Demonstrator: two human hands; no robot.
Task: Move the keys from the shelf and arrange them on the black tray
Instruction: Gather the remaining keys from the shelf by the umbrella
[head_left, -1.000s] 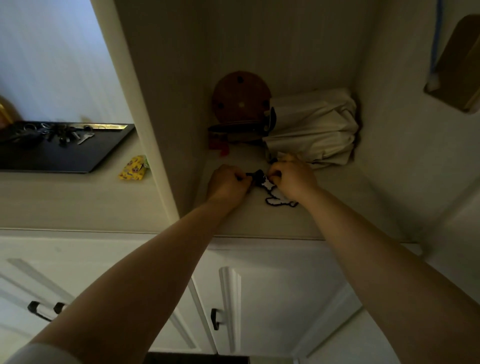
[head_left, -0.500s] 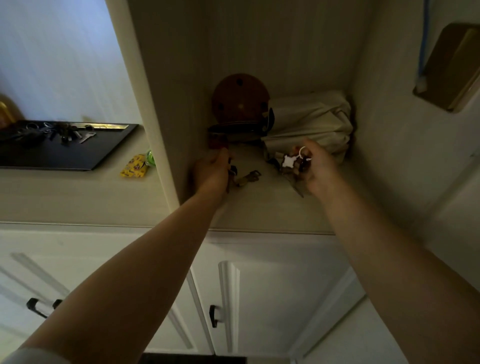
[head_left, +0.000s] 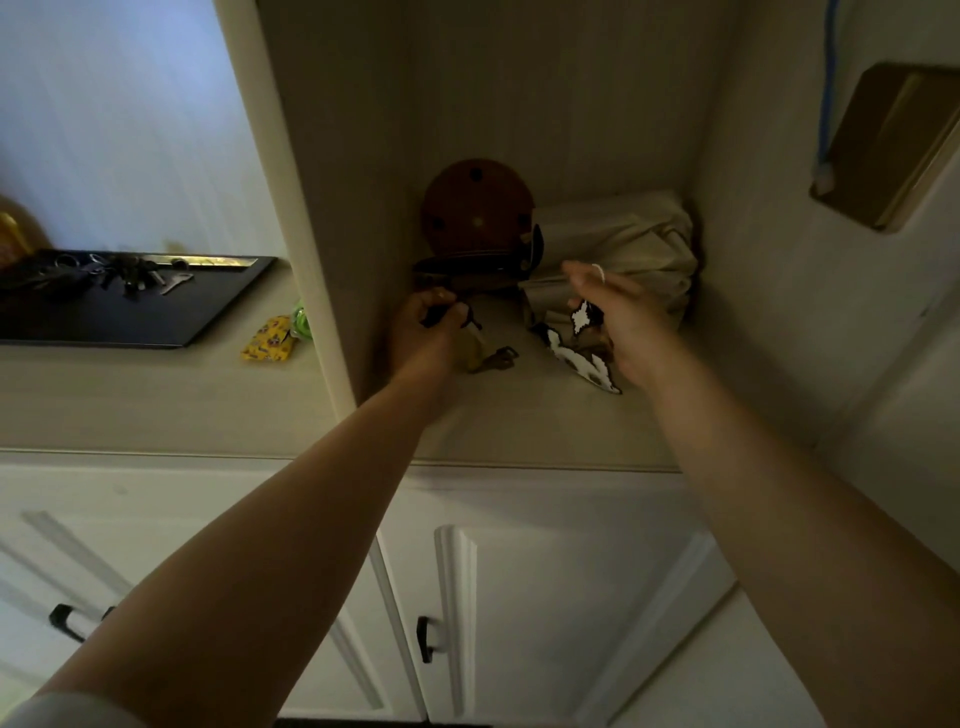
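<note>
Both my hands are inside the shelf alcove (head_left: 519, 426). My left hand (head_left: 423, 338) is closed on a dark key bunch (head_left: 447, 313), and a brass key (head_left: 493, 358) hangs below it just above the shelf. My right hand (head_left: 618, 317) holds a keyring with a black-and-white charm (head_left: 584, 316), a white ring over one finger. A second black-and-white charm (head_left: 576, 358) lies on the shelf under that hand. The black tray (head_left: 156, 317) sits on the counter to the left, with several keys (head_left: 124, 273) along its far edge.
A round brown wooden disc (head_left: 475, 208) leans at the back of the alcove beside a folded beige cloth bag (head_left: 623, 244). A yellow packet (head_left: 267, 338) lies on the counter by the alcove's side panel (head_left: 311, 208). White cabinet doors (head_left: 519, 597) are below.
My hands separated: the left moved to the alcove's left side with the dark bunch, while the right lifted the keyring and charm. The camera view shifted slightly.
</note>
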